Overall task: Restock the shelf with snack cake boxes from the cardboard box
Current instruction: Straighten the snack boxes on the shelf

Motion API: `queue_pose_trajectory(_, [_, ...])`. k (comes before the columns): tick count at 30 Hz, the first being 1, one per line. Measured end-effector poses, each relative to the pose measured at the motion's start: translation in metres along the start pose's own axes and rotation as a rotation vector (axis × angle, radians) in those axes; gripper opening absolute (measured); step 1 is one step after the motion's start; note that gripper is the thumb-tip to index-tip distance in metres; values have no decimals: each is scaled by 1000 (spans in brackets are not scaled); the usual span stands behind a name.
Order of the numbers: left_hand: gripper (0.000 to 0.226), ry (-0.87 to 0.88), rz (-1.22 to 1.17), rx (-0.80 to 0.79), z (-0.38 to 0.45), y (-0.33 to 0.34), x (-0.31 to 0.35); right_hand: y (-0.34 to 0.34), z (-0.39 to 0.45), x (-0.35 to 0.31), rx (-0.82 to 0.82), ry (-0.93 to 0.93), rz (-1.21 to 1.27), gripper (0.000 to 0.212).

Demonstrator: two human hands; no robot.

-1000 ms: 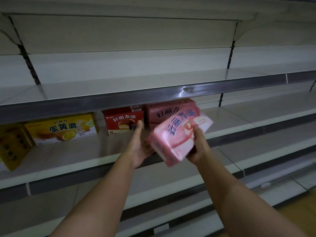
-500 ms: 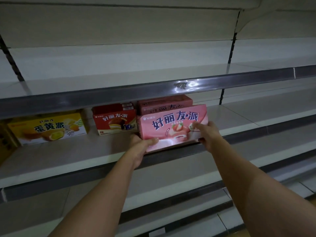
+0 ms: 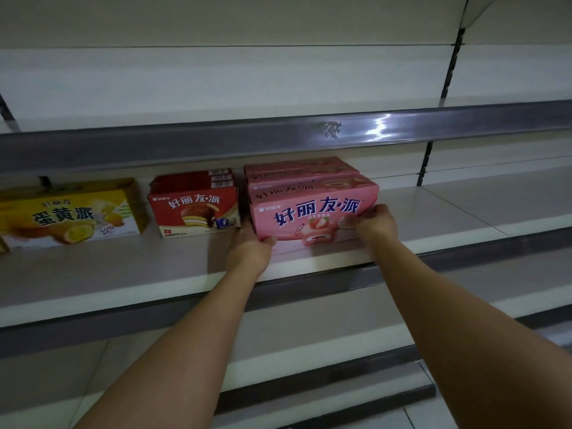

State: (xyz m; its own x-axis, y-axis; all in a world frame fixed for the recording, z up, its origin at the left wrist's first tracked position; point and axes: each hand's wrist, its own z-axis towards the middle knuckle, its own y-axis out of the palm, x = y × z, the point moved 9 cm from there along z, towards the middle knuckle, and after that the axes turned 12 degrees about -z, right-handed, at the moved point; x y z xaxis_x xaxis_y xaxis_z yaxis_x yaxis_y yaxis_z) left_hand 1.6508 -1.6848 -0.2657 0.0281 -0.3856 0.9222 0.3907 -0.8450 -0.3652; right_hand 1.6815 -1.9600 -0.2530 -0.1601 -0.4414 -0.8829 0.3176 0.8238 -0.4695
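Pink box held by both hands, three behind.

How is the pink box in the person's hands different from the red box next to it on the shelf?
The pink box is wider than the red box. The pink box shows a strawberry-filled cake, the red box a chocolate-coated one. The pink box is held at both ends, by the left hand and the right hand, while the red box stands untouched. Both stand face-forward on the same shelf, with the same large lettering and like boxes behind them.
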Motion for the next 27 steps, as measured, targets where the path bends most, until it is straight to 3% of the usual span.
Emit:
queue_pose_trajectory(5, [40, -24, 76, 74, 10, -2, 6, 8, 10, 0, 5, 42, 74, 51])
queue_pose_trajectory(9, [36, -102, -40, 169, 11, -6, -1, 11, 10, -2, -41, 32, 101, 22])
queue_pose_trajectory(12, [30, -136, -76, 173, 5, -5, -5, 11, 7, -7, -79, 11, 111, 12])
queue_pose_trajectory(15, [27, -166, -116, 120, 4, -3, -5, 12, 6, -12, -96, 5, -8, 14])
queue_pose_trajectory(19, [24, -198, -110, 4, 4, 0, 0, 10, -3, -16, -88, 18, -216, 38])
queue_pose_trajectory(27, [39, -240, -196, -203, -7, 2, -2, -4, -55, -23, -71, 33, -488, 35])
